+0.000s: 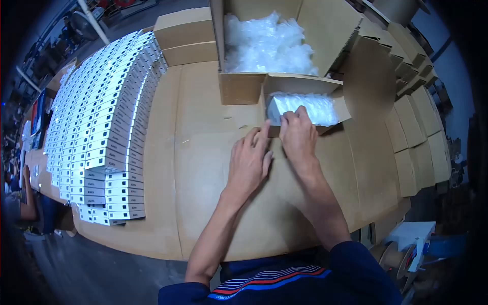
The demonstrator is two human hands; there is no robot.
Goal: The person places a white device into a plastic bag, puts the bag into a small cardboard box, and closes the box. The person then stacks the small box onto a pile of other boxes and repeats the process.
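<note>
Right hand's (299,138) fingers (292,119) curl onto the wrapped item (316,108); left hand (249,161) flat.

The small brown cardboard box (300,85) lies open on the desk (203,152). It contains a white item in clear plastic wrap (315,108), lying flat.

Matt brown cardboard sheets the bench (213,203), same dull board on the small carton (305,84). The packet (317,108) inside gleams in glossy clear plastic film; crinkly plastic bags (267,43) behind, and the white boxes (107,117) look smooth card.
</note>
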